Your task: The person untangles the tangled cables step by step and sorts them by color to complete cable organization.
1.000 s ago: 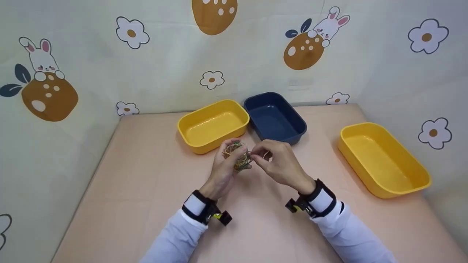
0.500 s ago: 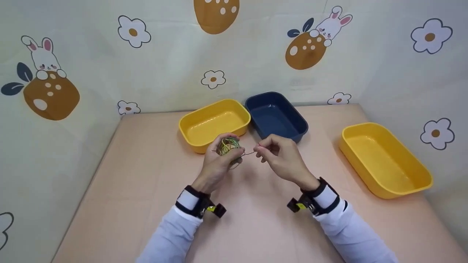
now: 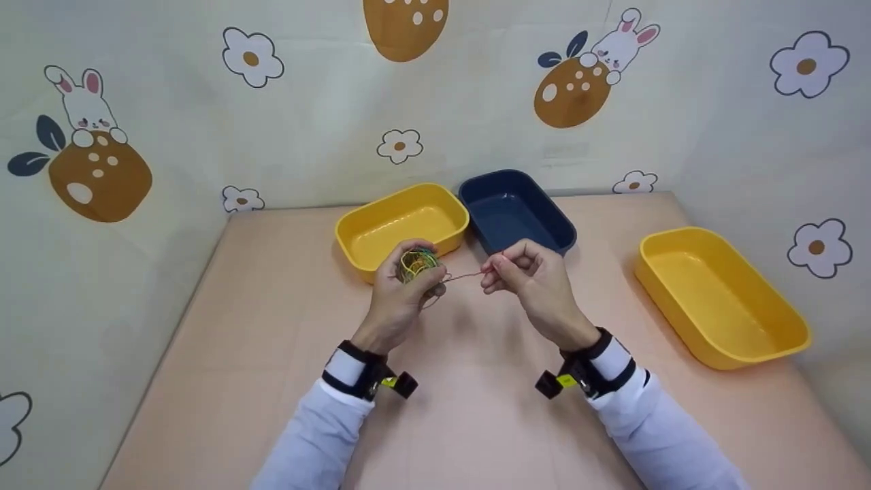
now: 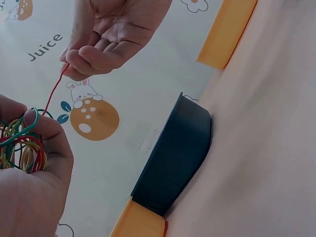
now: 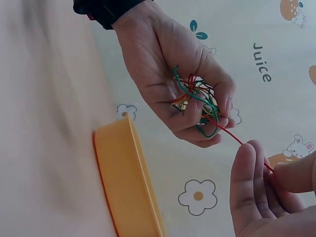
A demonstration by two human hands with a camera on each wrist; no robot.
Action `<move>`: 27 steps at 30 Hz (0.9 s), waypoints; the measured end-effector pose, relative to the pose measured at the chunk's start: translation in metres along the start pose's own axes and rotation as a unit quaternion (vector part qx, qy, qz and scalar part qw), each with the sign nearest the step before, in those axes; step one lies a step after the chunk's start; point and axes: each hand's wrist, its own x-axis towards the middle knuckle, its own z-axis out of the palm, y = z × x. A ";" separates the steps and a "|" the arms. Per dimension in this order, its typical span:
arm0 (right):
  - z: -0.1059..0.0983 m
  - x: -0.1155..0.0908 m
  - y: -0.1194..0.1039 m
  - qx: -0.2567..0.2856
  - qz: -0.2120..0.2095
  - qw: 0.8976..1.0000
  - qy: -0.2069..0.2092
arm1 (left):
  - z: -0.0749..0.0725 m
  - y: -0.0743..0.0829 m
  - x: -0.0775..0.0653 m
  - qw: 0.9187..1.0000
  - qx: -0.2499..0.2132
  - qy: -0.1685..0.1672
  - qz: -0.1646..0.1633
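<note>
My left hand (image 3: 397, 296) grips a tangle of thin red, green and yellow rubber bands (image 3: 416, 263), held up over the table. In the right wrist view, green and red loops of the tangle (image 5: 197, 98) stick out between the fingers and thumb. My right hand (image 3: 541, 289) is raised to the right of it and pinches a red rubber band (image 4: 53, 93) between thumb and fingertips. That red band runs taut from the tangle to the pinch. Part of the tangle is hidden inside the left palm.
Behind the hands, a yellow bin (image 3: 347, 252) and a dark blue bin (image 3: 558, 228) stand side by side on the peach-coloured table (image 3: 272, 354). Another yellow bin (image 3: 670, 309) is at the right edge. A printed cloth wall (image 3: 476, 88) encloses the back and sides.
The hands have moved apart, the left going left and the right going slightly up and right. The red band between them now shows as a longer stretched line.
</note>
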 end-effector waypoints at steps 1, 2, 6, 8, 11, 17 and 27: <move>0.000 0.000 0.000 0.010 0.005 1.000 0.004 | 0.000 0.001 0.000 1.000 -0.001 -0.006 0.002; 0.000 0.000 0.001 0.022 0.011 1.000 0.010 | 0.000 0.001 0.000 1.000 -0.002 -0.013 0.004; -0.006 0.002 -0.001 0.069 0.038 0.996 0.040 | -0.003 0.004 0.000 0.999 -0.011 -0.033 0.022; -0.014 0.004 -0.003 0.085 0.047 0.994 0.058 | -0.008 0.006 0.002 0.999 -0.024 -0.026 0.026; -0.028 0.007 -0.008 0.102 0.057 0.990 0.084 | -0.017 0.009 0.004 0.999 -0.044 0.001 0.025; -0.042 0.011 -0.016 0.111 0.052 0.985 0.121 | -0.023 0.012 0.005 0.999 -0.028 0.019 0.017; -0.047 0.016 -0.017 0.136 0.019 0.970 0.202 | -0.029 0.009 0.007 0.999 -0.021 0.031 0.025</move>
